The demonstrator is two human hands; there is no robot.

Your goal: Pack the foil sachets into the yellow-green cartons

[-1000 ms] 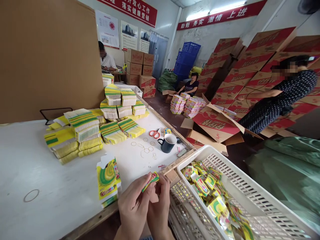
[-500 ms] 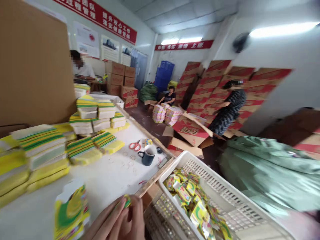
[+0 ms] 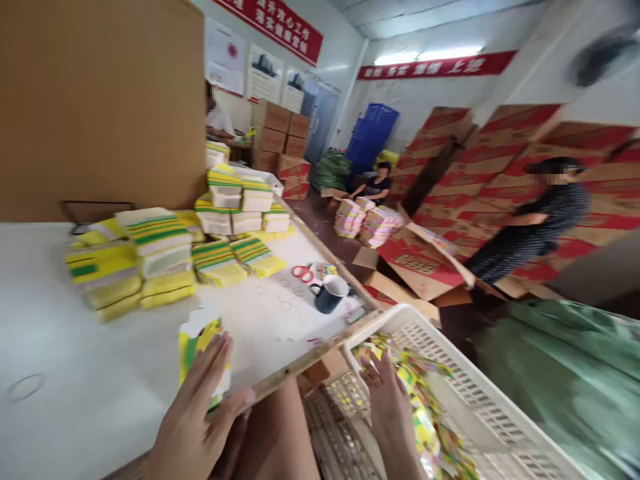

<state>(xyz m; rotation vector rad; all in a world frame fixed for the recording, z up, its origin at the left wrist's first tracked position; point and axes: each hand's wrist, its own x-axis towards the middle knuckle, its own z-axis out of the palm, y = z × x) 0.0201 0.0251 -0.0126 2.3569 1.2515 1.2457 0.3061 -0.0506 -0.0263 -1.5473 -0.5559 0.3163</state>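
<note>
My left hand (image 3: 195,407) is at the table's near edge, its fingers stretched out over a yellow-and-green flat carton (image 3: 189,343). Its fingers cover part of the carton, and I cannot tell whether they press on it. Over the near side of a white plastic basket (image 3: 470,360) my right hand (image 3: 389,400) is open, fingers spread and nothing visible in them. Small yellow-and-green packs (image 3: 425,427) fill part of the basket below and beside that hand. Motion blurs some of them.
Stacks of yellow, green and white cartons (image 3: 165,253) stand on the white table (image 3: 125,373). A dark mug (image 3: 327,297) and red-handled scissors (image 3: 303,272) lie farther right. Beyond are an open cardboard box (image 3: 420,263), a green sack (image 3: 565,367) and several people.
My hands, together at the table edge before, have parted. The right has moved over the basket and opened; the left has opened over the carton. The view has swung left.
</note>
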